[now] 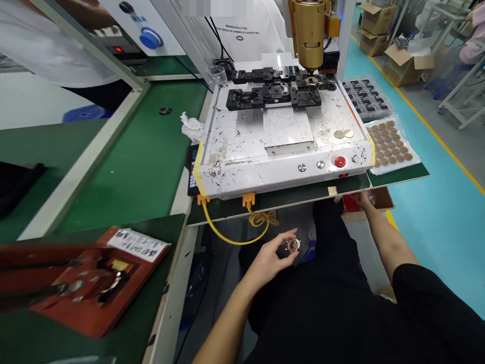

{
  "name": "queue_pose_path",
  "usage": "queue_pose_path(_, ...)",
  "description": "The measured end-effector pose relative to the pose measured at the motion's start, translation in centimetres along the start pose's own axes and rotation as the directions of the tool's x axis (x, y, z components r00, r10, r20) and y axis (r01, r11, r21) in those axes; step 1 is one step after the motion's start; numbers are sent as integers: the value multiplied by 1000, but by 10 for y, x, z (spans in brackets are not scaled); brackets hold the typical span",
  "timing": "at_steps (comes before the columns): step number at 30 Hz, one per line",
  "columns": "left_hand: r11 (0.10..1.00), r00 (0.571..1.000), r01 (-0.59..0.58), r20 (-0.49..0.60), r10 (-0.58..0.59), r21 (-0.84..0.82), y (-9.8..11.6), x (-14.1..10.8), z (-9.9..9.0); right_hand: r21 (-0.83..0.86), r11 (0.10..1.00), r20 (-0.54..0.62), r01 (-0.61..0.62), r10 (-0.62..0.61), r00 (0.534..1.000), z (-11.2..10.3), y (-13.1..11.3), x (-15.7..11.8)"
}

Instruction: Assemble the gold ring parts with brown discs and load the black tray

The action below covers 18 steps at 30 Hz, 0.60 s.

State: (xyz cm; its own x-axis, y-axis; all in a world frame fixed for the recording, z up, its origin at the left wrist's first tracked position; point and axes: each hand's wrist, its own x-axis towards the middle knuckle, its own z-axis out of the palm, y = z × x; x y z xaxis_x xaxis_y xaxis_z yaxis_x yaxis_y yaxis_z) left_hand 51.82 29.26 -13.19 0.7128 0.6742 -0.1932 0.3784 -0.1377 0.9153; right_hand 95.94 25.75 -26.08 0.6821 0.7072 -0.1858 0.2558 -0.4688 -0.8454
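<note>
Above my lap, my left hand (266, 262) pinches a small round gold-rimmed watch case (293, 245) between thumb and fingers. My right hand (364, 200) reaches down past the front edge of the bench into a cardboard box (383, 198) with something red inside. Its fingers are mostly hidden there, so their grip does not show. Beyond both hands stands a white machine base (242, 177) bearing black fixtures (278, 92). Another round gold-rimmed piece (311, 81) sits in a fixture beneath the brass-coloured machine head (309, 35).
Several round discs (390, 144) lie in rows on a sheet at the right. Behind them is a clear tray of black parts (367, 98). A yellow cable (231, 242) loops below the bench. A red hand press (94, 288) stands left. Another person's white shirt (242, 43) shows behind the machine.
</note>
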Motion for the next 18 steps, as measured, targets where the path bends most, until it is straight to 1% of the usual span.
queue_pose_path(2,990,998,22,-56,-30,-136,1,-1,0,31,999,81,-29,26,996,1,-6,-12)
queue_pose_path(4,953,991,32,-113,-69,-302,4,0,1,65,997,150,-41,30,988,-3,-16,-34)
queue_pose_path(6,886,983,26,-148,-106,-464,12,2,3,107,994,202,-31,9,979,-8,-30,-65)
queue_pose_path(9,754,978,33,-136,-161,-656,31,8,5,191,981,233,28,-73,970,-18,-65,-118)
queue_pose_path(11,680,974,53,-111,-195,-731,45,13,6,267,960,235,86,-152,960,-22,-96,-149)
queue_pose_path(13,618,972,69,-88,-219,-784,57,16,5,393,912,238,120,-227,944,-22,-127,-171)
queue_pose_path(15,567,971,73,-73,-230,-820,67,16,3,490,867,267,88,-246,932,-18,-155,-183)
queue_pose_path(18,530,971,60,-74,-229,-846,78,9,-3,533,846,321,21,-225,920,-7,-183,-188)
